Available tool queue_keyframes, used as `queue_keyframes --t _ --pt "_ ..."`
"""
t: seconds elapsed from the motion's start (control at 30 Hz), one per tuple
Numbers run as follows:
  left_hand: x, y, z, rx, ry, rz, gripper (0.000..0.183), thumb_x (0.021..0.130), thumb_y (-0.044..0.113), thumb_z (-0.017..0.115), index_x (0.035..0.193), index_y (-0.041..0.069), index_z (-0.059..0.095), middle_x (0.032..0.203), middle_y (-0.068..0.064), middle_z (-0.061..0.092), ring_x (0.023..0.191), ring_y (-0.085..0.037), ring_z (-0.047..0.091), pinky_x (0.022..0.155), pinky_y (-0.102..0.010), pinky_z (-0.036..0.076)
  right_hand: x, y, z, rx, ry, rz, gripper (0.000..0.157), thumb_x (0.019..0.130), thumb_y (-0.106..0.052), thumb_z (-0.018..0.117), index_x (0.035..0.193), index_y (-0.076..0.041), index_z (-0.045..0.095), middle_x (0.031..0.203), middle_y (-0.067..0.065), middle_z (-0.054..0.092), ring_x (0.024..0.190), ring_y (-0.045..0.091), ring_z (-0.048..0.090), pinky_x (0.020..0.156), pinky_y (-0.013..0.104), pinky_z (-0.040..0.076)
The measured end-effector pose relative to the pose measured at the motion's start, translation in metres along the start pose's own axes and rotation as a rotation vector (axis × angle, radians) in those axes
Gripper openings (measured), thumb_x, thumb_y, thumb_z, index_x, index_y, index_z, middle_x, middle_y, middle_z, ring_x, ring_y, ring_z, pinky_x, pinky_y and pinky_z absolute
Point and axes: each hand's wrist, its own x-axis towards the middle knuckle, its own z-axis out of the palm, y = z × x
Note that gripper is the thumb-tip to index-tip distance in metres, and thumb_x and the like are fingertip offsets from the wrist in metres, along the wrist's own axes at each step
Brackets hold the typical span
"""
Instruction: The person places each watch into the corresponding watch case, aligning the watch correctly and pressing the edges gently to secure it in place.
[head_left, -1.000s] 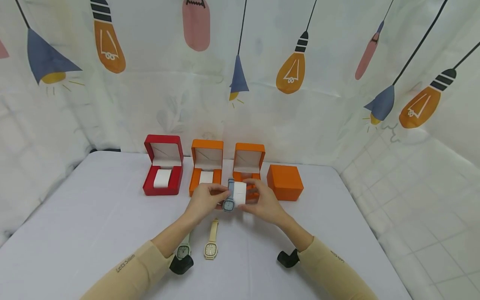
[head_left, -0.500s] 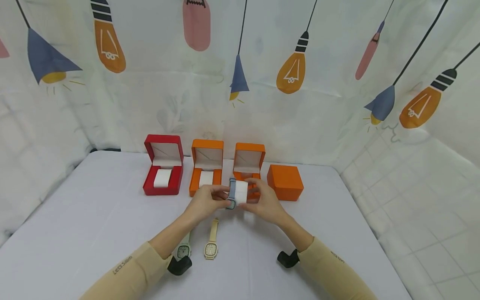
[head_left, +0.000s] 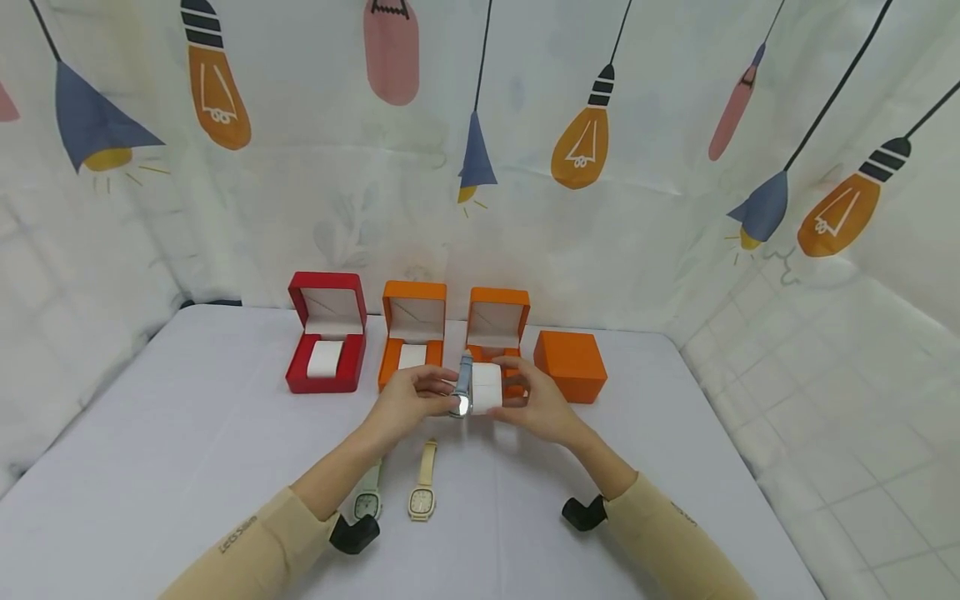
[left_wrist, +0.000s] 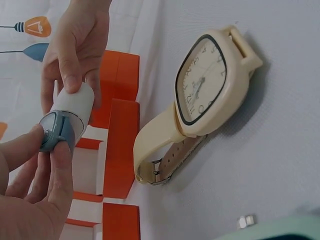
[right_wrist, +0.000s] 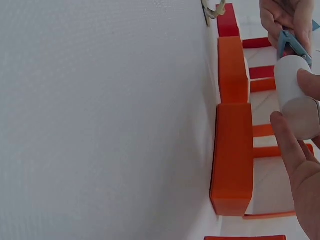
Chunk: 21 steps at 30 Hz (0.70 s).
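My left hand [head_left: 408,400] pinches a blue wristwatch [head_left: 465,377] at its case, thumb on one side and fingers on the other. Beside it, my right hand [head_left: 543,404] grips a white watch cushion [head_left: 487,388] between thumb and fingers. The left wrist view has the looped blue strap [left_wrist: 67,131] right at the cushion's end. From the right wrist view, the cushion [right_wrist: 292,82] points its far end toward the blue watch [right_wrist: 295,46]. Both hands are raised in front of an open orange watch box [head_left: 498,310], partly hiding its base.
A cream watch [head_left: 422,498] and a pale green watch [head_left: 367,503], partly behind the left sleeve, lie on the white table. At the back stand an open red box [head_left: 327,302] and another open orange box [head_left: 415,302], each holding a white cushion, plus a closed orange box [head_left: 570,367].
The blue watch has turned in my left fingers, and its face now catches a bright glare. My right hand and the cushion have shifted slightly right.
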Motion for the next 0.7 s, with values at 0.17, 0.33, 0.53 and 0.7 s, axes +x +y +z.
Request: queue_keyframes --t 0.17,0.33,0.53,0.7 --pt "-0.0003 -0.0003 -0.0015 -0.031 -0.025 0.004 0.039 0.089 0.012 0.082 0.126 0.010 0.070 0.108 -0.007 0.071 0.097 -0.024 0.068 0.087 -0.034 0.059 -0.0001 0.0015 -0.0030 0.013 -0.029 -0.009 0.076 0.085 -0.008 0.085 0.150 -0.007 0.045 0.138 0.005 0.056 0.117 0.028 0.062 0.089 0.034 0.058" --pt "0.0006 -0.0005 -0.0037 -0.052 -0.050 0.016 0.041 0.089 0.013 0.082 0.128 0.010 0.069 0.110 -0.007 0.071 0.099 -0.024 0.068 0.087 -0.034 0.059 0.0023 0.0012 -0.0050 0.024 -0.056 -0.037 0.076 0.085 -0.004 0.084 0.151 -0.009 0.046 0.142 0.003 0.054 0.119 0.026 0.061 0.092 0.035 0.057" --pt "0.0005 0.0013 -0.0048 -0.055 -0.074 0.025 0.041 0.090 0.014 0.081 0.129 0.012 0.069 0.113 -0.007 0.070 0.100 -0.025 0.068 0.088 -0.036 0.059 0.0051 -0.0002 -0.0054 0.032 -0.084 -0.064 0.077 0.085 -0.001 0.083 0.152 -0.006 0.044 0.148 0.006 0.050 0.121 0.029 0.059 0.095 0.038 0.056" --pt "0.0012 0.0005 -0.0058 -0.060 -0.093 0.031 0.040 0.091 0.013 0.081 0.129 0.011 0.070 0.115 -0.008 0.070 0.100 -0.026 0.068 0.088 -0.035 0.059 0.0048 -0.0011 -0.0066 0.029 -0.095 -0.056 0.076 0.086 -0.006 0.083 0.152 -0.006 0.045 0.147 0.003 0.050 0.120 0.028 0.059 0.096 0.041 0.056"
